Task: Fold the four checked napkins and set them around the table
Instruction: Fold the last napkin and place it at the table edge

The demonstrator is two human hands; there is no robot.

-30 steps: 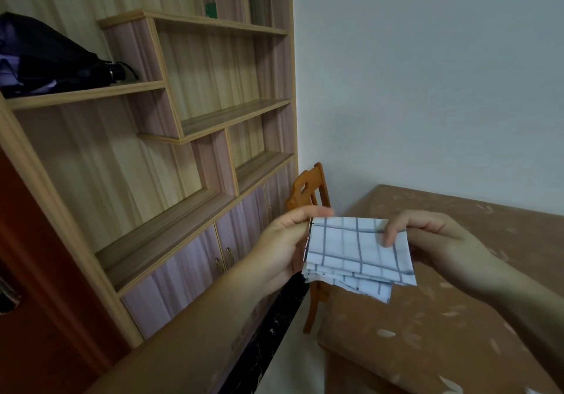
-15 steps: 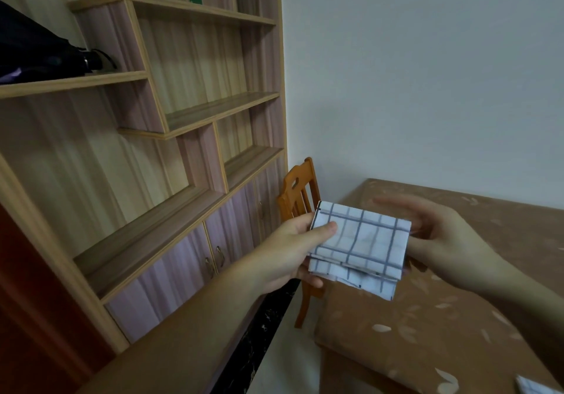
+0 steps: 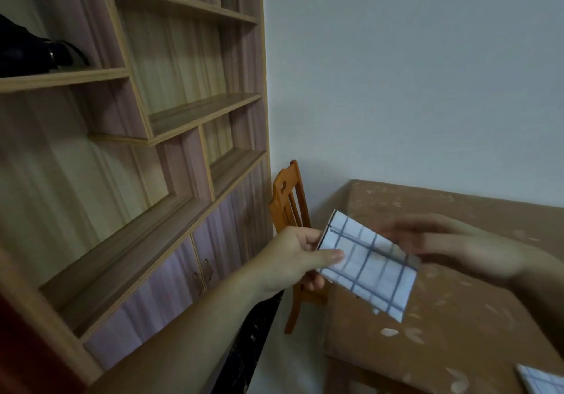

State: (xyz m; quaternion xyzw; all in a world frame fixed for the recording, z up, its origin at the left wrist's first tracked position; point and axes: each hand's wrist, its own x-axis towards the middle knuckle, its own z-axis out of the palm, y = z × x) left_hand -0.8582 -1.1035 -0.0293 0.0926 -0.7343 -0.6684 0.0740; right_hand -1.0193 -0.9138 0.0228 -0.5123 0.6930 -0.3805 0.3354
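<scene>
We are holding a folded checked napkin (image 3: pixel 370 264) above the counter (image 3: pixel 457 332) edge, left hand (image 3: pixel 293 259) pinching it; right hand (image 3: pixel 451 247) blurred, grip unclear. We are keeping layers aligned while lowering it flat.

We count two checked napkins: one folded napkin (image 3: pixel 370 264) at centre frame, a second napkin (image 3: pixel 541 380) cut off by the frame edge at 5 o'clock. Hands: two, left hand (image 3: pixel 290 259) and right hand (image 3: pixel 454 245). Tables: one table (image 3: pixel 457 326), at 4 o'clock. Chairs: one wooden chair (image 3: pixel 288 207), just above centre. Shelf units: one shelf unit (image 3: pixel 171 137), at 10 o'clock. Dark bags: one dark bag (image 3: pixel 33 51), at 9 o'clock.
</scene>
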